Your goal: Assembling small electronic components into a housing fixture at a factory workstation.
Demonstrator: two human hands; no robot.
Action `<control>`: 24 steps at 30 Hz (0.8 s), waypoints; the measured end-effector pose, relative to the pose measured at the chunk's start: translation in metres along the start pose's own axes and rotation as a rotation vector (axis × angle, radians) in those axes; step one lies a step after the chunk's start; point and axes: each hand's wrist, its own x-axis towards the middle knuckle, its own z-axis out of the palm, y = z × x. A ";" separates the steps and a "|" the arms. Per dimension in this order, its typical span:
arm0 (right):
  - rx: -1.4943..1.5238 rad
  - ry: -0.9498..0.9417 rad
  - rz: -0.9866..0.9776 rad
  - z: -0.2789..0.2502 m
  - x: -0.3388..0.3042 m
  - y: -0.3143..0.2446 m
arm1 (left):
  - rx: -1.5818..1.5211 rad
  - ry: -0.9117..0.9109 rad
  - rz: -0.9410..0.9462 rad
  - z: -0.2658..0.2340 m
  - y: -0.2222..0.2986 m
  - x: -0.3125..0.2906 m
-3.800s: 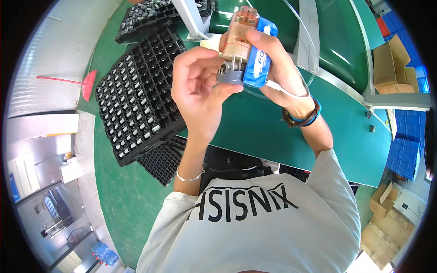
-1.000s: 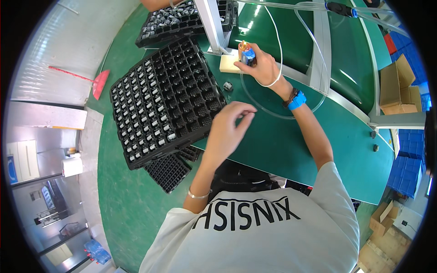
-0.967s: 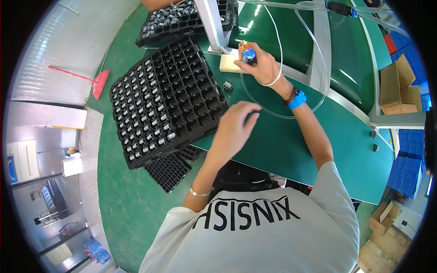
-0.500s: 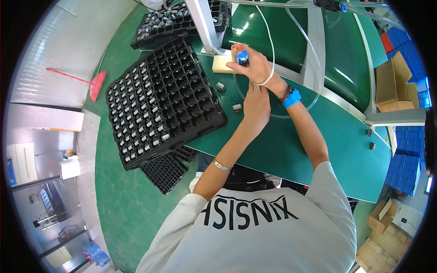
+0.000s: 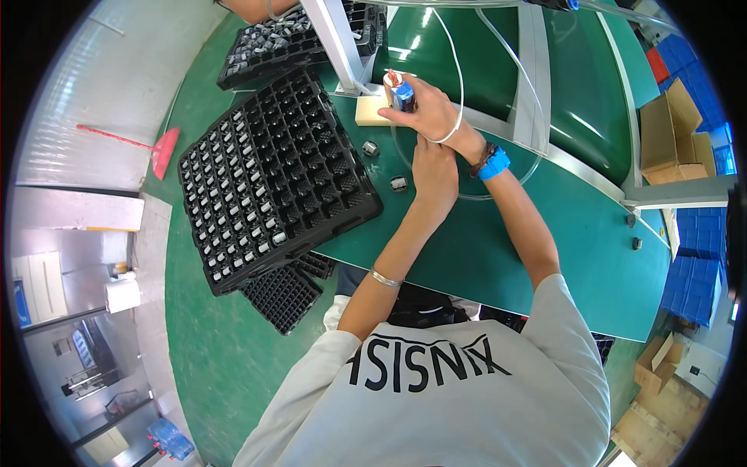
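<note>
My right hand (image 5: 436, 113) is wrapped around a short blue and black cylindrical tool with an orange-red top (image 5: 400, 92), held upright. A thin white tube loops over that wrist. My left hand (image 5: 435, 173) reaches in below it; its fingertips are hidden behind the right hand, so what they hold does not show. Left of my hands, two small silver-and-black parts (image 5: 370, 148) lie apart on the green table (image 5: 498, 241). Further left stands a tilted black tray (image 5: 307, 167) with many pockets; rows of silver cylindrical parts fill its left portion.
Beside the tool sits a pale yellow block (image 5: 372, 111). A second tray (image 5: 272, 50) heaped with parts is behind, with another person's arm (image 5: 253, 8) over it. A white post (image 5: 333, 43) rises near it. Small dark pieces (image 5: 637, 244) lie at the table's right.
Another person's arm has come in at the top left over the far tray. My hands keep nearly the same pose; the whole view has shifted slightly.
</note>
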 end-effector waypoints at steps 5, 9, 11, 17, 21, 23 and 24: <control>-0.053 0.039 -0.044 0.002 -0.002 0.002 | -0.042 0.015 0.018 0.001 -0.001 -0.001; -0.057 0.001 -0.013 0.000 -0.001 0.000 | 0.009 -0.079 -0.016 0.002 -0.003 0.000; -0.051 -0.013 -0.002 -0.001 -0.001 0.000 | -0.039 0.054 0.051 0.007 -0.005 -0.001; -0.066 0.029 -0.035 0.000 -0.002 0.001 | -0.065 0.037 0.019 0.008 -0.003 -0.001; 0.039 0.072 0.039 -0.004 0.003 0.004 | -0.011 0.062 -0.003 0.006 0.000 0.006; 0.311 0.103 0.138 -0.009 0.011 0.015 | -0.045 0.075 -0.091 0.000 0.004 0.016; 0.346 0.166 0.073 -0.013 0.014 0.020 | -0.048 0.088 -0.092 -0.002 0.002 0.017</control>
